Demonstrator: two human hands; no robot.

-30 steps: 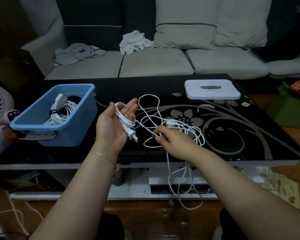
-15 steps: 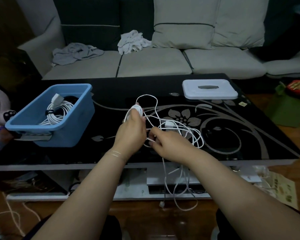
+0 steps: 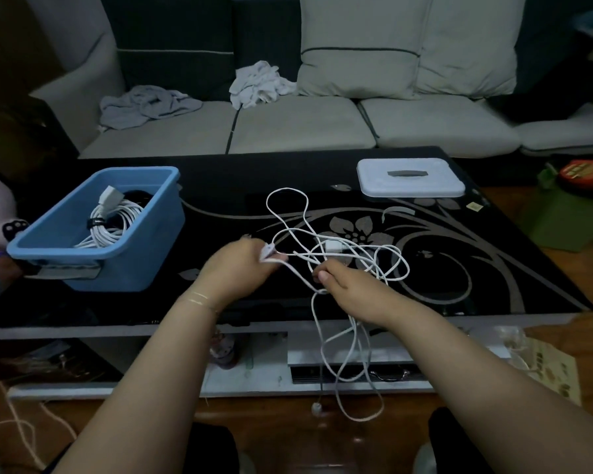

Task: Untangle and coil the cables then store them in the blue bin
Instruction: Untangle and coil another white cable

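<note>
One coil in bin (image 3: pixel 93 234). White cable (image 3: pixel 339 248) tangled mid-table, trailing off front edge; left hand (image 3: pixel 240 265) and right hand (image 3: pixel 350 285) both pinching it.

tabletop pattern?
Glossy black table with a grey floral-and-swirl motif, flower near centre; clearest in the head view.

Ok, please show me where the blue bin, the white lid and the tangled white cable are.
blue bin (image 3: pixel 141 265): head view, on its front wall.
white lid (image 3: pixel 374 176): head view, on its flat top, left of the grey handle.
tangled white cable (image 3: pixel 334 247): head view, on the white plug in the tangle.
</note>
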